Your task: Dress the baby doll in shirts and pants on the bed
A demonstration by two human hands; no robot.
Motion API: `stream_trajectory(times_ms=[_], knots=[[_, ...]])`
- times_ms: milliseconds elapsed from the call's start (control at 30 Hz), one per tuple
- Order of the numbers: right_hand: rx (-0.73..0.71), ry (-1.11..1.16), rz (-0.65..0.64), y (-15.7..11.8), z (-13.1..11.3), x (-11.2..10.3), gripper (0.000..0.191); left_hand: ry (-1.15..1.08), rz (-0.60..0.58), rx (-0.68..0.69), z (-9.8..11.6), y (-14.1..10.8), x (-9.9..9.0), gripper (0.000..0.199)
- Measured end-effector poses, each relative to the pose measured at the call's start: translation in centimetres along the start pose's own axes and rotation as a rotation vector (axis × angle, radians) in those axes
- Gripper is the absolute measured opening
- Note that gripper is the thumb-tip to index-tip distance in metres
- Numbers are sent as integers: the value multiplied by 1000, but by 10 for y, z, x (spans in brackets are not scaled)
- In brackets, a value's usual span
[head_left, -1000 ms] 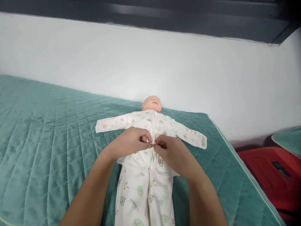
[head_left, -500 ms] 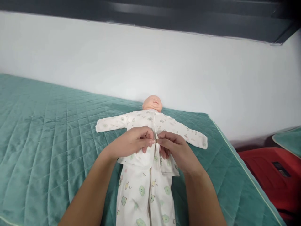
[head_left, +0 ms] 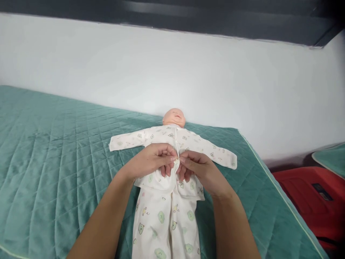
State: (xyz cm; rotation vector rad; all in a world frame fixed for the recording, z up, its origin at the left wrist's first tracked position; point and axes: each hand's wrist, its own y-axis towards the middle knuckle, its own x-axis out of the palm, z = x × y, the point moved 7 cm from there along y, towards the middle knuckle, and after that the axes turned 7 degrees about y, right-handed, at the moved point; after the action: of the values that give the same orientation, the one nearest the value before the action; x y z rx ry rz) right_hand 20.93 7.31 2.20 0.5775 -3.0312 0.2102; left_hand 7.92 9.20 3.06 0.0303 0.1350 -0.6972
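Note:
A baby doll [head_left: 174, 117] lies face up with its head near the wall, its arms spread. It wears a white printed shirt [head_left: 161, 136] and matching trousers [head_left: 161, 223]. My left hand [head_left: 157, 160] pinches the left front edge of the shirt between thumb and forefinger at the middle of the chest. Close beside it, my right hand [head_left: 195, 165] pinches the other front edge. The fingertips of both hands nearly meet at the front opening. Any fastener between them is too small to make out.
A green quilted cover [head_left: 67, 154] lies under the doll, its piped edge running down the right. Behind stands a white wall [head_left: 172, 68] below a dark beam [head_left: 188, 18]. A red case-like object [head_left: 309, 201] sits beyond the right edge.
Both hands remain at the shirt front. The left front edge now curls over toward my right fingers, and the gap between the two edges looks narrower.

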Motion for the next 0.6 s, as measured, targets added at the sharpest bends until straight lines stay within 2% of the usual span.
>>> stream_trajectory(times_ms=[233, 600], knots=[[15, 107, 17, 2, 5, 0, 23, 51, 18, -43, -4, 0, 0, 12], [34, 76, -3, 2, 4, 0, 19, 169, 2, -28, -1, -1, 4, 12]])
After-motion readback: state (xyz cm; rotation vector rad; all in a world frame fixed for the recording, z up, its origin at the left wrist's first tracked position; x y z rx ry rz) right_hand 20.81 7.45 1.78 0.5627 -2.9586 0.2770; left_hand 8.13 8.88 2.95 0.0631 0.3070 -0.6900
